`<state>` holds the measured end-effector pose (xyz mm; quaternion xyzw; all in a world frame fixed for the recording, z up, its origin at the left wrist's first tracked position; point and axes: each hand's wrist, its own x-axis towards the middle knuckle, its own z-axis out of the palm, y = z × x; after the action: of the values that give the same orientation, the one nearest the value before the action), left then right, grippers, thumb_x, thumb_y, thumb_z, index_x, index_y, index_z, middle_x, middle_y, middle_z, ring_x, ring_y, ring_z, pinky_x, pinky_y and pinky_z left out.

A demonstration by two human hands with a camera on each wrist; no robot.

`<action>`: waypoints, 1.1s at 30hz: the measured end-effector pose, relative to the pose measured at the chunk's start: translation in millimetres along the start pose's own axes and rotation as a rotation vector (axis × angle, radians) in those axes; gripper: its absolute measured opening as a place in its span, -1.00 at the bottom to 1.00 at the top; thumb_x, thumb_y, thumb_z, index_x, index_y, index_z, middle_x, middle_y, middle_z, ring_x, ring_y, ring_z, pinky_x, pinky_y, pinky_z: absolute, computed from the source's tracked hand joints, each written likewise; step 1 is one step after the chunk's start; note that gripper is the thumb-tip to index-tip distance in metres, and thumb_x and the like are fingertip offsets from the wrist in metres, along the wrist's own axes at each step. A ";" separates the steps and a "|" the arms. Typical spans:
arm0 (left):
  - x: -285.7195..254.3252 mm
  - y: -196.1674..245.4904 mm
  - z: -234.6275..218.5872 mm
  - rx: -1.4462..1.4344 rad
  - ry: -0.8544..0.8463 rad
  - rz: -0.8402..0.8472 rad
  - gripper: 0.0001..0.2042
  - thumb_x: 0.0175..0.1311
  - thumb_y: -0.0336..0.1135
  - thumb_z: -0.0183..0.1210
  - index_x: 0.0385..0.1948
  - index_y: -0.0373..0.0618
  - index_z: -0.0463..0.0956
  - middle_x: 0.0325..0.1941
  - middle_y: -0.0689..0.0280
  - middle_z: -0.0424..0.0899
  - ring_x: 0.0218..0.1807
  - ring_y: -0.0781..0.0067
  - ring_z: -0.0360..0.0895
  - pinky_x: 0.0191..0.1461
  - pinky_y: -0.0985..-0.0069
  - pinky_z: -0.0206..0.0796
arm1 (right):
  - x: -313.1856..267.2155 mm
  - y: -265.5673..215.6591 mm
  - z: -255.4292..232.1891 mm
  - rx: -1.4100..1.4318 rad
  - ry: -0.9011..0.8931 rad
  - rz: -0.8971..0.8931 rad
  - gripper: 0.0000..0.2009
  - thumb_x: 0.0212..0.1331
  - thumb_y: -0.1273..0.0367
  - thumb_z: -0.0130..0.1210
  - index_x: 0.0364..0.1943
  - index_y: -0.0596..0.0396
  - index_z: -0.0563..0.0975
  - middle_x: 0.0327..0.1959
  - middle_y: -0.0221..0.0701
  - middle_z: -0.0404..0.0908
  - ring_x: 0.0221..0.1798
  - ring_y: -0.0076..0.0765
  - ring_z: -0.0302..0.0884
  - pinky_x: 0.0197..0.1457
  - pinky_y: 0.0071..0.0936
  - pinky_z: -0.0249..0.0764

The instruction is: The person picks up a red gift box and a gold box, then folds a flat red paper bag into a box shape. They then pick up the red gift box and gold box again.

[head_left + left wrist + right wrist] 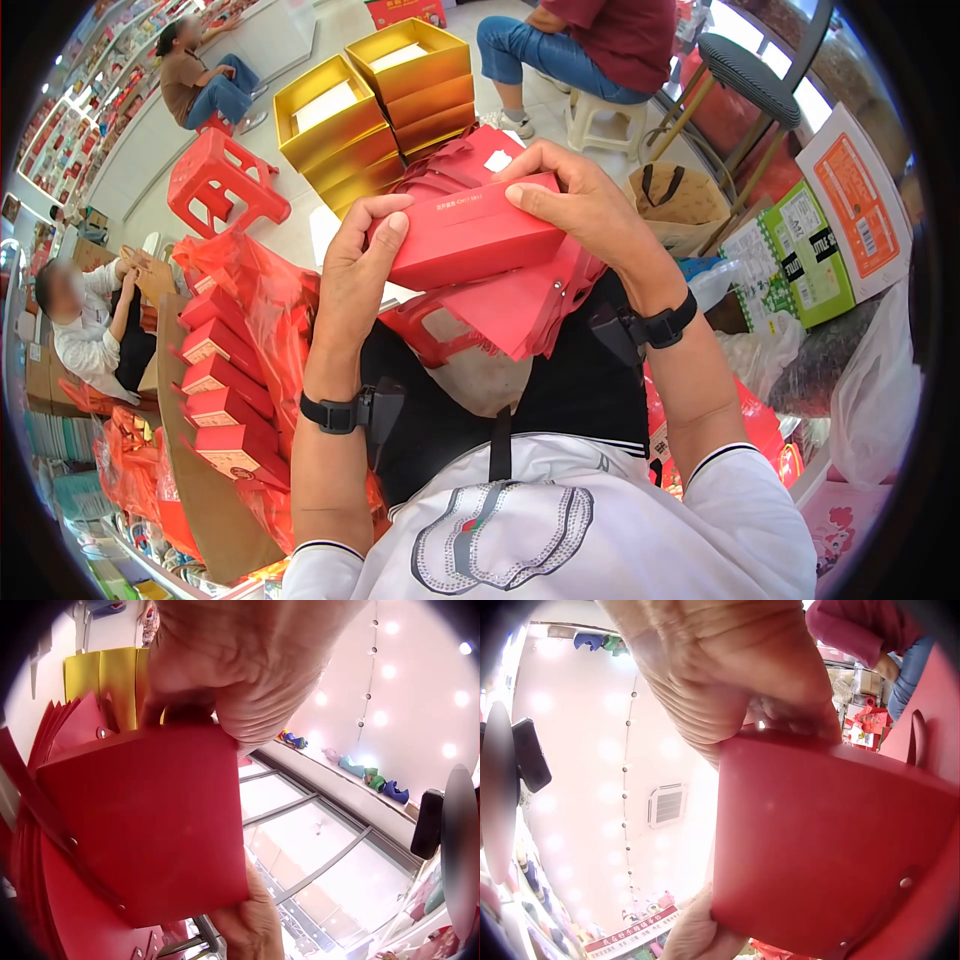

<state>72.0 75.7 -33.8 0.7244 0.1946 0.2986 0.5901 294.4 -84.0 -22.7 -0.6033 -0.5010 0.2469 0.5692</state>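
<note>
A red box [478, 238] with a line of small print on its side is held level between both hands, above a fanned stack of flat red pieces with metal studs [520, 310]. The left hand [362, 250] grips its left end, thumb on the near top edge. At the right end the right hand [575, 195] grips it, thumb on the printed face and fingers over the far edge. In the left wrist view the box's red end [150, 825] fills the middle, below the left hand [240, 660]; the right wrist view shows the other end [810, 840] under the right hand [727, 667].
Stacked gold boxes [430, 75] stand ahead, beside a red stool [225, 180]. Several red boxes [225, 390] line the left in a carton. A paper bag [680, 205] and a green carton [800, 255] are at the right. Other people sit ahead and at the left.
</note>
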 end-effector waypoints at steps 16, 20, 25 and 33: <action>-39.6 16.7 -7.5 0.162 0.084 0.224 -0.26 -0.03 -0.39 0.59 0.23 -0.16 0.35 0.23 0.15 0.56 0.36 0.26 0.50 0.46 0.30 0.30 | -10.9 9.0 -2.7 0.225 0.351 -0.022 -0.54 0.58 -0.01 -0.04 0.01 0.16 0.58 -0.17 -0.40 0.64 -0.05 -0.53 0.57 0.11 -0.51 0.48; -35.6 40.4 -1.7 0.602 0.152 0.684 -0.25 -0.09 -0.38 0.61 0.20 -0.08 0.37 0.24 0.16 0.56 0.34 0.13 0.52 0.47 0.14 0.29 | -29.0 23.1 -20.4 0.591 0.288 0.184 -0.45 0.58 -0.10 -0.10 0.17 0.15 0.51 -0.07 -0.25 0.70 0.03 -0.34 0.67 0.05 -0.31 0.65; -30.6 34.9 28.4 0.902 -0.014 0.910 -0.23 -0.20 -0.41 0.59 0.19 0.04 0.40 0.28 0.19 0.54 0.38 0.02 0.49 0.57 -0.23 0.05 | -47.5 18.6 12.9 0.947 0.114 0.233 -0.33 0.52 -0.18 -0.08 0.33 0.13 0.42 0.14 -0.19 0.66 0.13 -0.26 0.68 0.11 -0.17 0.70; -7.5 33.5 47.6 1.171 -0.279 1.105 -0.40 0.11 -0.15 0.42 0.25 0.05 0.49 0.38 0.20 0.49 0.46 0.10 0.43 0.63 -0.12 0.01 | -43.9 27.9 22.3 1.134 0.301 0.211 -0.46 0.52 0.06 0.10 0.38 0.12 0.40 0.30 -0.23 0.59 0.29 -0.27 0.61 0.39 -0.21 0.53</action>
<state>95.6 28.1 -8.7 0.9372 -0.1414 0.3035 -0.0975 267.6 -108.8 -65.8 -0.2801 -0.1421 0.4429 0.8398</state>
